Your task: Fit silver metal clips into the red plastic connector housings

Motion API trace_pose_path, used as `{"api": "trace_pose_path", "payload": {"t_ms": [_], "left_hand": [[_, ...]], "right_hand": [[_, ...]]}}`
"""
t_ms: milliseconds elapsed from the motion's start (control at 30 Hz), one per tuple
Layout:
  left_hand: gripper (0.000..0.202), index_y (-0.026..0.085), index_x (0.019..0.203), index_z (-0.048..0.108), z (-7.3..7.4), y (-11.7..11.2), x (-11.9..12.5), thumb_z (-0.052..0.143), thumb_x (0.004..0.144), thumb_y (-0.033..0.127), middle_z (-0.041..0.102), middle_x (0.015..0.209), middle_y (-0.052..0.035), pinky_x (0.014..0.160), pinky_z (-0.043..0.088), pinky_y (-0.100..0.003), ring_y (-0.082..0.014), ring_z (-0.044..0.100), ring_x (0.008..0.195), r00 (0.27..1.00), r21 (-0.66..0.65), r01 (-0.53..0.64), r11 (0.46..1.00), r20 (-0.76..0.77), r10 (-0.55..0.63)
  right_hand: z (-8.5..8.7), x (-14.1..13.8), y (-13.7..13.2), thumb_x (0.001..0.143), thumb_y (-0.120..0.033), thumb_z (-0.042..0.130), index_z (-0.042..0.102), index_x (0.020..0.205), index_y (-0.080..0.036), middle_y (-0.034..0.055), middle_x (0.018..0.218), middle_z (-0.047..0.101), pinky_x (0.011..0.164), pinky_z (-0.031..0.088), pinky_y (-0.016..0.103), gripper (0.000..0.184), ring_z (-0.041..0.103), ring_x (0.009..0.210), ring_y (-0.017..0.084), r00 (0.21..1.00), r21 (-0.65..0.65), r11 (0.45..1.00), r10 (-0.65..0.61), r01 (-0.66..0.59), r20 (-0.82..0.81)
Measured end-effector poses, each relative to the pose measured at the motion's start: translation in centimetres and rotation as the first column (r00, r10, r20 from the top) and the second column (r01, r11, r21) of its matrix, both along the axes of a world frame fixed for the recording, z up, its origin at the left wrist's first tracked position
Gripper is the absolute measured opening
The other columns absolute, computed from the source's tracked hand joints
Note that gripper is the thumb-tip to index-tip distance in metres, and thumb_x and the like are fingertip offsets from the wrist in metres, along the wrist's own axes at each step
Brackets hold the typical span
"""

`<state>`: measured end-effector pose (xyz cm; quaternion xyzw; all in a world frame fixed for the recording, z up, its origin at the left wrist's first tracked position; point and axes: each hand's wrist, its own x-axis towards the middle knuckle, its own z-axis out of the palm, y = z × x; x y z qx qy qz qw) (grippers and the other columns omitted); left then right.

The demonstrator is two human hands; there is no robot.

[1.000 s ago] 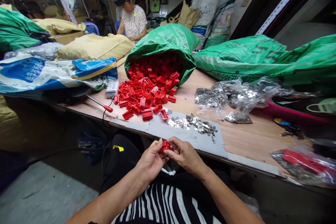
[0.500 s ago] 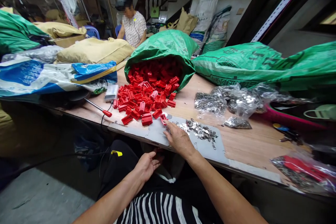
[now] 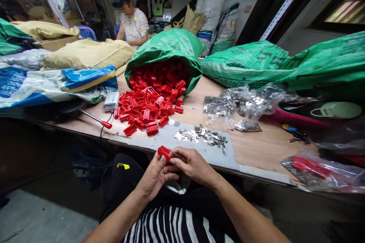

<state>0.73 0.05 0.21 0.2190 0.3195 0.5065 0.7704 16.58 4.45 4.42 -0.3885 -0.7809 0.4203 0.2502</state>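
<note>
My left hand (image 3: 155, 174) and my right hand (image 3: 194, 165) meet just below the table's front edge. Both pinch one small red plastic part (image 3: 164, 153) between their fingertips. Beyond them a grey mat (image 3: 171, 140) lies on the wooden table (image 3: 256, 148) with a scatter of small silvery metal pieces (image 3: 203, 135). A heap of red plastic parts (image 3: 146, 108) spills from an open green sack (image 3: 171, 47) onto the table and the mat's far edge.
Clear bags of metal pieces (image 3: 242, 106) lie right of the heap. A red-handled screwdriver (image 3: 95, 119) and a blue-and-white sack (image 3: 57, 83) sit at the left. More green sacks (image 3: 285, 64) fill the back right. Another person (image 3: 129, 21) sits behind the yellow sacks.
My right hand reached to the table's red heap, took a red part and came back. My left hand, open near my lap half a second ago, now grips that part too.
</note>
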Motion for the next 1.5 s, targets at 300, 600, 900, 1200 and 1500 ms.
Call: {"api": "trace_pose_path", "payload": {"t_ms": [300,600,900,1200,1500], "left_hand": [[0.032,0.015,0.093,0.058,0.0,-0.4,1.0,0.078,0.071,0.028,0.071,0.095,-0.0092,0.067,0.057,-0.031,-0.0229,0.071,0.084,0.984,0.007,-0.082,0.997,-0.161,0.082],[0.031,0.016,0.09,0.058,-0.5,-0.4,1.3,0.08,0.068,0.017,0.073,0.095,-0.0076,0.074,0.055,-0.028,-0.0175,0.069,0.082,0.964,0.097,-0.108,0.989,-0.232,0.128],[0.032,0.015,0.091,0.062,-0.3,0.0,0.7,0.082,0.065,0.019,0.073,0.087,-0.0042,0.075,0.052,-0.022,-0.0129,0.068,0.077,0.964,0.049,-0.192,0.98,-0.179,0.198],[0.05,0.02,0.118,0.059,0.9,0.0,0.7,0.077,0.072,0.021,0.071,0.093,-0.0051,0.078,0.054,-0.028,-0.0163,0.068,0.084,0.983,0.041,-0.177,0.983,-0.045,0.179],[0.05,0.022,0.12,0.062,1.4,0.0,0.9,0.076,0.073,0.019,0.07,0.094,-0.0038,0.075,0.051,-0.022,-0.0129,0.065,0.082,0.983,0.091,-0.177,0.98,-0.034,0.181]], "right_hand": [[-1.8,5.2,1.1,0.089,-0.025,0.051,0.063,0.098,-0.019,0.0031,0.085,0.067,0.072,0.046,0.028,0.016,0.062,0.078,0.017,0.907,0.181,0.928,-0.361,0.326,0.216],[-2.4,5.8,4.2,0.088,-0.02,0.054,0.059,0.083,-0.018,0.0082,0.088,0.068,0.07,0.04,0.029,0.007,0.062,0.082,0.021,0.622,0.431,0.817,-0.573,0.383,0.533],[-2.3,5.9,4.1,0.086,-0.018,0.05,0.056,0.084,-0.02,0.0055,0.084,0.065,0.068,0.04,0.029,0.006,0.06,0.077,0.02,0.699,0.44,0.789,-0.599,0.429,0.391],[0.6,3.5,-0.2,0.088,-0.028,0.055,0.061,0.087,-0.021,0.0009,0.078,0.066,0.065,0.044,0.025,0.01,0.058,0.068,0.014,0.97,0.142,0.963,-0.238,0.231,0.038],[-0.2,2.3,-1.3,0.089,-0.02,0.057,0.063,0.088,-0.02,0.0041,0.081,0.064,0.065,0.047,0.026,0.006,0.059,0.071,0.016,0.993,0.219,0.97,-0.091,0.105,-0.073]]}}
